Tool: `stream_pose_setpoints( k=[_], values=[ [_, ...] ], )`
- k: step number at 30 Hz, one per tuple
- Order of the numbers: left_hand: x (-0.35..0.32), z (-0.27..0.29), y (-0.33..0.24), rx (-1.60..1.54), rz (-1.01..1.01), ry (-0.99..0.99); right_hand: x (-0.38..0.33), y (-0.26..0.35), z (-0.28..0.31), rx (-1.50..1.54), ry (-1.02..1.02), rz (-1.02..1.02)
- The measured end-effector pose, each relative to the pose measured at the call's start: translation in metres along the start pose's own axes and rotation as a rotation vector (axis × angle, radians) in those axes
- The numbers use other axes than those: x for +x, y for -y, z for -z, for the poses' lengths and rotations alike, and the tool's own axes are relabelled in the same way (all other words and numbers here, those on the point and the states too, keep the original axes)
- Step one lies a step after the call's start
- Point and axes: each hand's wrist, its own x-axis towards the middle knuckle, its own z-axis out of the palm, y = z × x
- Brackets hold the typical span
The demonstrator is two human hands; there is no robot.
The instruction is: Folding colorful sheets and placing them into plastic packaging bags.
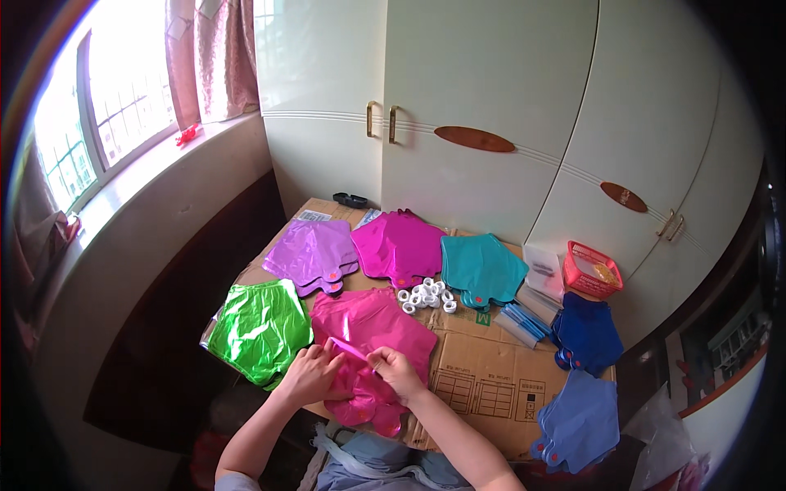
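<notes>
Before me lies a stack of flat, shiny pink foil balloons, with rounded tabs at the near end. My left hand is closed on the top pink balloon, its fingers bent over the foil. My right hand pinches the right end of a narrow pink fold, which runs between both hands and looks like part of the foil. Just left of my left hand is a bright green foil stack. Beyond the pink foil sits a cluster of small white rings.
Purple, magenta, teal, dark blue and light blue foil stacks ring the cardboard-covered table. Blue sticks and a red basket stand to the right. White cupboards rise behind.
</notes>
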Motion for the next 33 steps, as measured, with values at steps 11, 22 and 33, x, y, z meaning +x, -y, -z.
stream_pose_setpoints(
  k=[11,22,33],
  values=[
    [0.012,0.008,0.003,0.002,0.01,0.133,-0.081,0.156,0.067,0.169,-0.166,0.669],
    [0.018,0.117,-0.048,-0.527,-0.536,-0.573,-0.175,0.082,0.071,-1.256,0.007,0.355],
    [0.018,0.205,-0.117,-0.98,-1.442,-0.714,-0.184,0.041,0.1,-1.445,-0.104,0.362]
  ],
)
